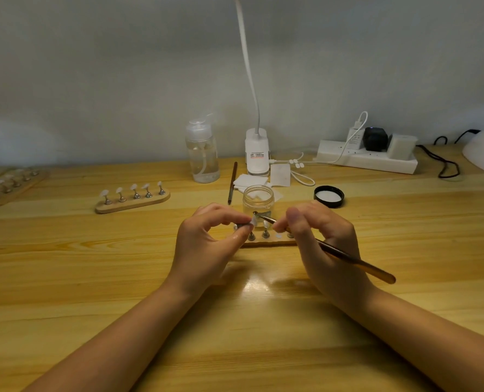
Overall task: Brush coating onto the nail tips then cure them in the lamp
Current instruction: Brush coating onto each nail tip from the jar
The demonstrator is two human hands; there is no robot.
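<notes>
Nail tip (254, 221) pinched on its stand in the left hand (209, 244), between both hands; the right hand (324, 244) grips the brush (348, 257), bristles at the tip. Coating looks midway: pegs on the holder (269, 242) just behind await, curing not begun.

A pale wooden surface (65, 264) with visible grain, varnished and glossy, with a bright sheen between the forearms. The brush (348, 258) has a glossy brown handle and a thin metal ferrule. The nail tip stand (263, 244) is matt light wood with small shiny metal holders; a second stand (132, 203) looks the same, carrying pale translucent nail tips. The jar (258, 200) is clear and smooth. Its lid (329, 196) is glossy black plastic. The pump bottle (202, 154) is clear plastic. The power strip (366, 157) is matt white plastic.
</notes>
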